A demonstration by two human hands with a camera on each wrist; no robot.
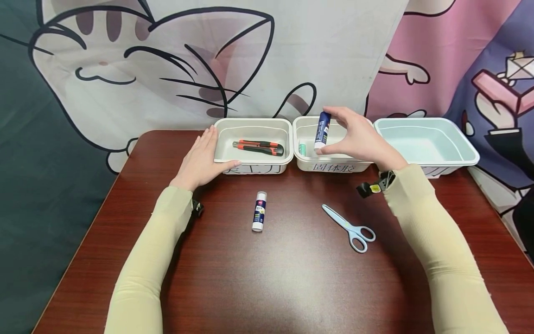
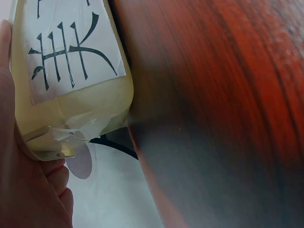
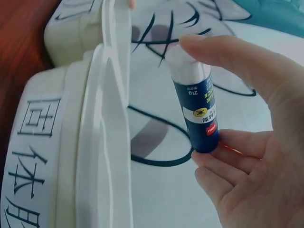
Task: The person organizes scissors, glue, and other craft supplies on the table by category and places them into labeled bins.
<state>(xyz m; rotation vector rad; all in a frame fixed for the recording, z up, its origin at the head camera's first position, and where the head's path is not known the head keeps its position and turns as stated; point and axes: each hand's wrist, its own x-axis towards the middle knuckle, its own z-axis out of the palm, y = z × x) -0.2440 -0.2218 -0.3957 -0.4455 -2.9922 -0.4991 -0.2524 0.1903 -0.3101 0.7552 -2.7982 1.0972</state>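
Observation:
My right hand (image 1: 354, 134) pinches a blue glue stick (image 1: 322, 130) with a white cap, thumb at one end and fingers at the other. In the right wrist view the same glue stick (image 3: 197, 102) is above the rim of the middle bin (image 1: 333, 160). Inside that bin a small green-and-white item (image 1: 302, 149) partly shows. My left hand (image 1: 200, 157) lies with straight fingers along the left end of the left bin (image 1: 254, 121), its thumb at the front rim. Two box cutters (image 1: 258, 147), orange and black, lie in this bin.
Another glue stick (image 1: 259, 211) lies on the brown table (image 1: 233, 287), in front of the left bin. Light-blue scissors (image 1: 350, 228) lie to its right. A third, pale blue-green bin (image 1: 427, 139) stands at the right. Behind the bins hangs a printed cloth (image 1: 333, 55).

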